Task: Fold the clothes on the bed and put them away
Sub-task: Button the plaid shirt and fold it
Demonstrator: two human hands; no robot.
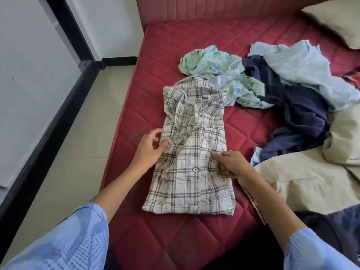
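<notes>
Pale blue sleeves (64,242) of a ribbed, loosely woven cloth fill the near corners, and bare forearms reach out of them over a red quilted mattress (155,45) stitched in diamonds. On it lies the plaid shirt (191,149), thin white cotton crossed with grey and black checks, folded lengthwise into a long narrow panel with its collar at the far end and a row of small dark buttons running down the middle. The left hand (149,150) rests at the shirt's left edge about halfway along, thumb tip pressing the cloth, fingers loosely curled above the fold. The right hand (231,163) sits on the shirt's right half, knuckles bent, fingers pinching a ruck of fabric. Just beyond the collar, touching it, lies a crumpled green and blue floral garment (220,75). To its right sprawl a dark navy garment (292,114), a soft light blue one (303,69) and a smooth beige cloth (311,182). A cream pillow (337,18) sits in the far right corner.
</notes>
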